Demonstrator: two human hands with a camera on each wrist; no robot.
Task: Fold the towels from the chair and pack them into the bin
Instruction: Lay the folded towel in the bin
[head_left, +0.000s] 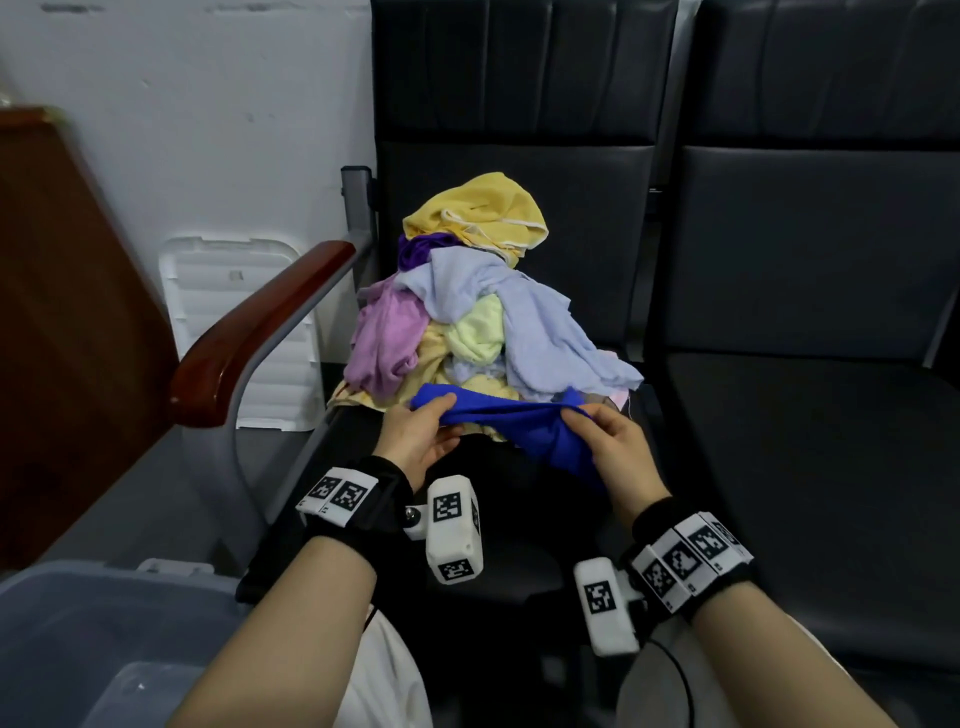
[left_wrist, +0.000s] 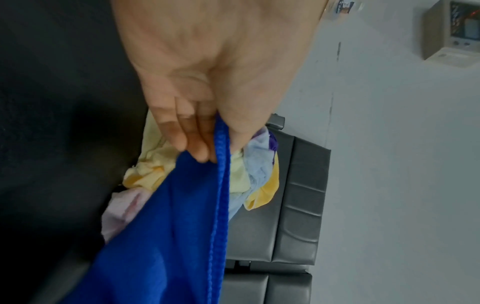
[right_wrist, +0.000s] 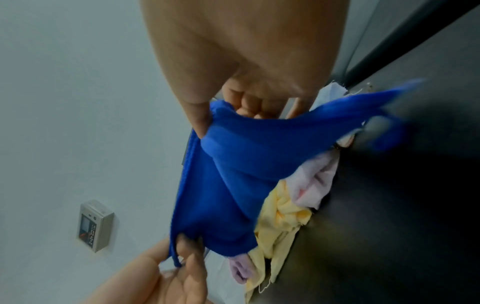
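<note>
A royal blue towel (head_left: 511, 423) hangs between both hands just in front of a heap of towels (head_left: 475, 306) on the black chair seat (head_left: 519, 519). My left hand (head_left: 423, 426) pinches its left edge between thumb and fingers (left_wrist: 200, 148), the blue towel (left_wrist: 168, 236) trailing away from them. My right hand (head_left: 605, 431) pinches the right part, thumb (right_wrist: 197, 117) on top of the blue towel (right_wrist: 233, 174). The heap holds yellow, purple, lilac, pale blue and pale green towels. The clear plastic bin (head_left: 93, 623) stands at the lower left.
A wooden armrest (head_left: 254, 332) on a grey metal frame runs between chair and bin. A white bin lid (head_left: 234, 322) leans on the wall behind it. A second black seat (head_left: 810, 415) adjoins on the right. A brown wooden panel (head_left: 62, 312) stands at far left.
</note>
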